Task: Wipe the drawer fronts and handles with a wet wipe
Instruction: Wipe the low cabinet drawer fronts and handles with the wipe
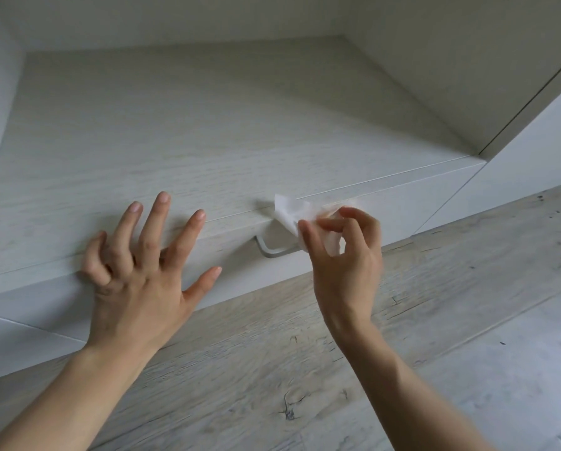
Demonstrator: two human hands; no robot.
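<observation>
Pale wood-grain flooring (402, 336) fills the lower frame beneath a white drawer front (227, 271), where the left hand (139, 271) rests with fingers spread while the right hand (344, 252) pinches a crumpled wet wipe (292, 214) over the metal handle (272, 250) at centre.

handle (274, 253): grey | wet wipe (287, 213): white, crumpled, over its right end | drawer front (402, 211): pale

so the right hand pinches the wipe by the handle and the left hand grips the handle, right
No: the head view shows the left hand spread open on the cabinet, beside the handle, not gripping it. The right hand does pinch the wipe by the handle.
</observation>
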